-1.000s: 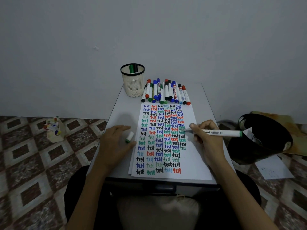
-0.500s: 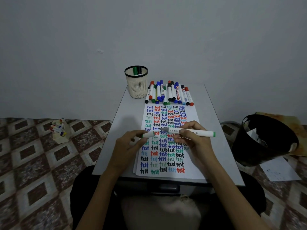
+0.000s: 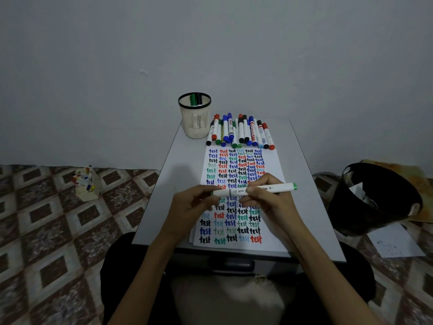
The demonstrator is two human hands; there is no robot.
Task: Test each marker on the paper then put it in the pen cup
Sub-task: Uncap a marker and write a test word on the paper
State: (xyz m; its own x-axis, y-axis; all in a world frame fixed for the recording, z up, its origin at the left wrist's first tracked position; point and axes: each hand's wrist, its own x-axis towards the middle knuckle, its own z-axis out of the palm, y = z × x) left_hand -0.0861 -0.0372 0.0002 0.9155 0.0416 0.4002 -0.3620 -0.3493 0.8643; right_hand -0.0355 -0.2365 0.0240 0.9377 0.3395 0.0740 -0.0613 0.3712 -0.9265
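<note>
I hold a white marker with green ends (image 3: 239, 191) level above the paper (image 3: 271, 160), which is covered with rows of the word "test" in several colours. My right hand (image 3: 269, 202) grips the marker's barrel. My left hand (image 3: 194, 205) pinches its cap at the left end, and the cap sits on the marker. The pen cup (image 3: 195, 123), cream mesh with a black rim, stands at the table's far left with a green and a black marker inside. A row of several markers (image 3: 240, 132) lies beside the cup, behind the paper.
The small grey table (image 3: 180, 165) stands against a plain wall. A black bin (image 3: 372, 200) sits on the floor to the right, with loose paper (image 3: 396, 242) near it. A small holder of coloured items (image 3: 85, 184) is on the patterned floor at left.
My right hand lifted the marker off the paper and brought it left. My left hand brought the cap up and pushed it onto the tip.
</note>
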